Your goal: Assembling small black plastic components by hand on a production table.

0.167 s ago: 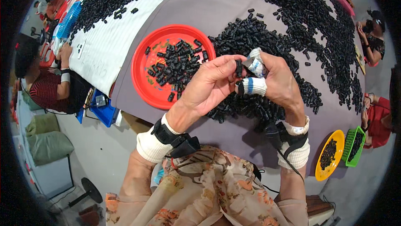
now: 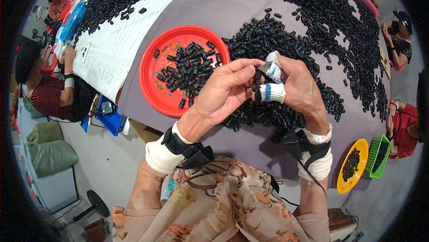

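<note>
Left hand [image 2: 228, 85] pinches a black piece [image 2: 257, 77] just right of the red tray [image 2: 149, 90], now tipped a bit toward the shiny tool [image 2: 274, 72] the right hand [image 2: 301, 85] grips, so looks like that piece is mid-work

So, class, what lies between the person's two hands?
In the head view: a black part, pinched by the left hand, and a grey-tipped, wrapped object in the right hand.

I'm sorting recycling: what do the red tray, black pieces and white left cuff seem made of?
Red tray: likely plastic, smooth, softly glossy rim. Black pieces: probably plastic, glossy highlights; coated metal possible. White left cuff: apparently knit fabric, matte ribbing.
</note>
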`<state>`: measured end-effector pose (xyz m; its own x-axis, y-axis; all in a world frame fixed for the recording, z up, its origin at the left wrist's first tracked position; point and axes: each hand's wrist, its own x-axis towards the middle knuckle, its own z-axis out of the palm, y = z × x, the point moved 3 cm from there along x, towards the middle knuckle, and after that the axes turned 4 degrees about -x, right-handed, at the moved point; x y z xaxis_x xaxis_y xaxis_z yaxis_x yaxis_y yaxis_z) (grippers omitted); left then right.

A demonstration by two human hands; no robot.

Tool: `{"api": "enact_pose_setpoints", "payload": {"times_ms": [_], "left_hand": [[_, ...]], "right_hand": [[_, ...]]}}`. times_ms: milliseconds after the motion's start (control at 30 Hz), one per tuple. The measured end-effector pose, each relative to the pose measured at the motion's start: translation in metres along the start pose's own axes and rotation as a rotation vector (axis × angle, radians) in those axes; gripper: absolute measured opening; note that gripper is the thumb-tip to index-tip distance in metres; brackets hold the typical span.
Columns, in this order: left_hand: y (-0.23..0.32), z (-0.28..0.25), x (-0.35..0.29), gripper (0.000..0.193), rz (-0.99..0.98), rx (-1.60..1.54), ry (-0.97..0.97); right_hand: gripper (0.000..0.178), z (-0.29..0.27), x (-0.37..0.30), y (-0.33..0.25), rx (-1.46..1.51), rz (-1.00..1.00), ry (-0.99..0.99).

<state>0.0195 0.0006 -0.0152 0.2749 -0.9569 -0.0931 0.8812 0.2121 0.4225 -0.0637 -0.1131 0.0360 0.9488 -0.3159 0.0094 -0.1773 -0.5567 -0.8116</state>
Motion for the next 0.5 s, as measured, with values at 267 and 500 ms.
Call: {"api": "enact_pose_setpoints", "payload": {"times_ms": [267,500], "left_hand": [[-0.0005,0.0017,0.0004,0.022,-0.012,0.032,0.017],[0.0000,0.0030,0.0014,0.023,0.011,0.060,0.029]], "right_hand": [[0.032,-0.0012,-0.0002,0.0024,-0.010,-0.013,-0.004],[0.032,0.0024,0.0017,0.0024,-0.052,-0.057,-0.003]]}}
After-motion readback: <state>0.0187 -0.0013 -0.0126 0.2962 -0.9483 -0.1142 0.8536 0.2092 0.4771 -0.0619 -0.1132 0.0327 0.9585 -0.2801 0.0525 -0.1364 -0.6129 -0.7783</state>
